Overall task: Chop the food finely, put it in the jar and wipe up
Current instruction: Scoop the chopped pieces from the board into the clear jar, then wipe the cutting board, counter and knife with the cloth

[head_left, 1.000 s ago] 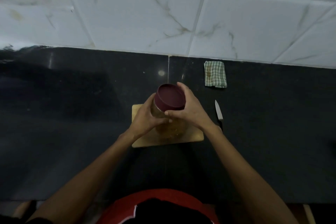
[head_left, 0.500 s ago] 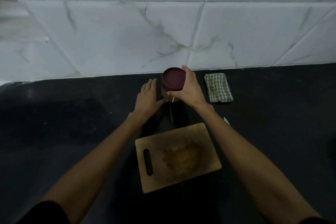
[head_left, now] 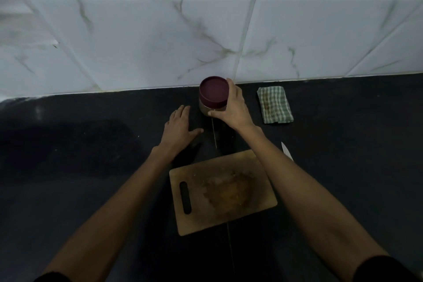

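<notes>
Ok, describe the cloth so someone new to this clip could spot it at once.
Follow the line where the white tiled wall meets the black counter. Just right of the jar held by the right hand lies the cloth, folded flat. It is the only green-and-white checked thing there, with a brownish stain.

knife [head_left: 287,150]: I see only the blade tip; my right forearm covers the rest.
jar [head_left: 205,107]: right hand [head_left: 233,107] hides its right side; contents unclear.
</notes>
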